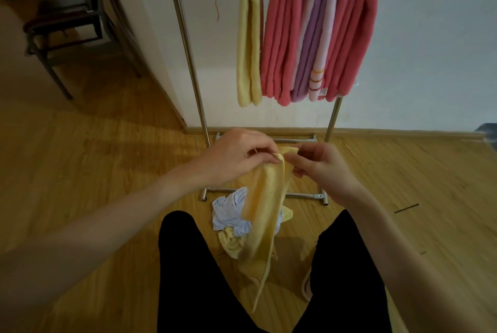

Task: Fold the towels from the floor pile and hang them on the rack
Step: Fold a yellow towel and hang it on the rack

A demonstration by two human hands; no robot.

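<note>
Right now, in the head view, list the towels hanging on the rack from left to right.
Pale yellow towel → coral pink towel → purple towel → light pink striped towel → second coral pink towel.

No legible text, labels, brand marks, numbers or signs appear in the head view. The pale pink towel (321,74) on the rack (188,44) carries only decorative stripes, not lettering.

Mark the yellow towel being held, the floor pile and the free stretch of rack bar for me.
yellow towel (265,198): head view, on the hanging fold below both hands.
floor pile (228,211): head view, on the pale lilac cloth.
rack (185,36): head view, on the left upright; the top bar is cropped.
</note>
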